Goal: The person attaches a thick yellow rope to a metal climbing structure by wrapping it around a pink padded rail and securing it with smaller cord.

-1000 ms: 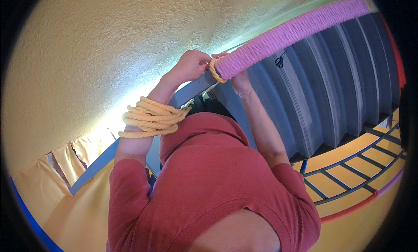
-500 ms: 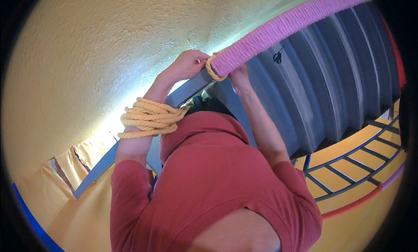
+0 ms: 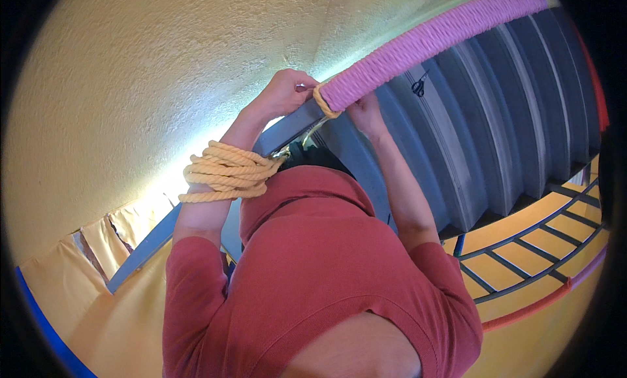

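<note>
A grey metal bar [image 3: 285,128] carries a tight wrap of pink cord [image 3: 418,45], with a loop of tan rope [image 3: 324,103] around it at the pink wrap's lower end. My left hand [image 3: 285,90] is at the bar just left of that loop, fingers curled in a pinch on something too hidden to name. My right hand [image 3: 366,116] is under the bar just right of the loop, its fingertips hidden behind the wrap. A thick coil of tan rope [image 3: 225,172] hangs around my left forearm. A pale strand dangles below the bar between my hands.
Dark scissors [image 3: 418,85] lie on grey ribbed steps [image 3: 490,130] at the right. A black ladder-like railing [image 3: 522,254] and a red-and-purple rail [image 3: 529,312] are at lower right. A textured cream wall [image 3: 144,84] adjoins the bar, with draped tan fabric [image 3: 78,260] at left.
My left hand has risen slightly, still pinched beside the loop. More of the pale strand shows below the bar. My right hand stays under the wrap.
</note>
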### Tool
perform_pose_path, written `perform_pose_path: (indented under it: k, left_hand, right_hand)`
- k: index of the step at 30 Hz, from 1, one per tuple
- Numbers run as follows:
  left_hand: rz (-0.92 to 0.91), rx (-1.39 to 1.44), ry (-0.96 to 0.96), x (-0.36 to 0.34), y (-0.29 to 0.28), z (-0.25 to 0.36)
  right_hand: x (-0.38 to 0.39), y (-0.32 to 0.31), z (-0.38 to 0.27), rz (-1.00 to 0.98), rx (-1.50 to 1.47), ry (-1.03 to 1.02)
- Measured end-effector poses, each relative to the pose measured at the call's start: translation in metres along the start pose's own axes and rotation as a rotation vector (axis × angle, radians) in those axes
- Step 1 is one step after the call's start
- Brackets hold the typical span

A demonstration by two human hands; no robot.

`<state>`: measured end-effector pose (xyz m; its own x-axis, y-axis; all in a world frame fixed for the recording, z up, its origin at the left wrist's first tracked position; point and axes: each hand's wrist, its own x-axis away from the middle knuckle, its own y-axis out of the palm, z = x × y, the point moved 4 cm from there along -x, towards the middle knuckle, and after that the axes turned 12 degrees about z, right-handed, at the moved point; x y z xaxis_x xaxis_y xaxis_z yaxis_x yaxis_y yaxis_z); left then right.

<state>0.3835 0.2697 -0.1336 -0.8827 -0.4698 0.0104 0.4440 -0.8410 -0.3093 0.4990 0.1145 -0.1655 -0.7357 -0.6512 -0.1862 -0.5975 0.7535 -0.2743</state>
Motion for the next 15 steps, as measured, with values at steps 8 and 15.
perform_pose_path:
  k: [8, 15]
  left_hand:
    - [0.068, -0.042, -0.027, 0.009, -0.005, 0.007]
    - [0.086, -0.145, 0.007, 0.01, -0.005, 0.014]
  right_hand:
    - [0.026, -0.012, -0.015, -0.095, 0.268, -0.097]
    - [0.054, -0.012, -0.019, 0.041, 0.306, 0.156]
